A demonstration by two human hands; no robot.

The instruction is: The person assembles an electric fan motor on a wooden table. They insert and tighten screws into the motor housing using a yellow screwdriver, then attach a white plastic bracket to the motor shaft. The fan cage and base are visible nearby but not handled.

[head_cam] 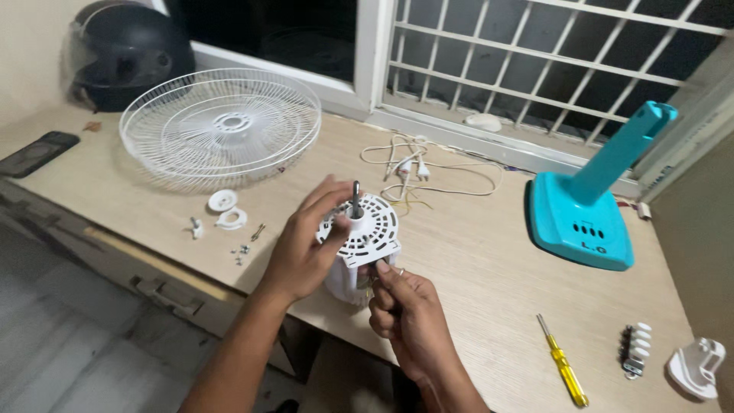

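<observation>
My left hand (304, 243) wraps around the left side of a white fan motor housing (367, 229), its fingers reaching toward the metal shaft (356, 197) that sticks up from the top. My right hand (407, 312) sits just below and in front of the housing, fingertips pinched at its lower edge; whether a small part is between them I cannot tell. The housing is held above the near edge of a light wooden table (474, 260).
A white wire fan guard (220, 122) lies at the back left, with small white caps (226, 209) and screws (241, 251) near it. A white cord (417, 170), teal fan base (589, 206), yellow screwdriver (564, 365), switch block (634, 350), white bracket (696, 367), phone (37, 153) and helmet (126, 50) surround.
</observation>
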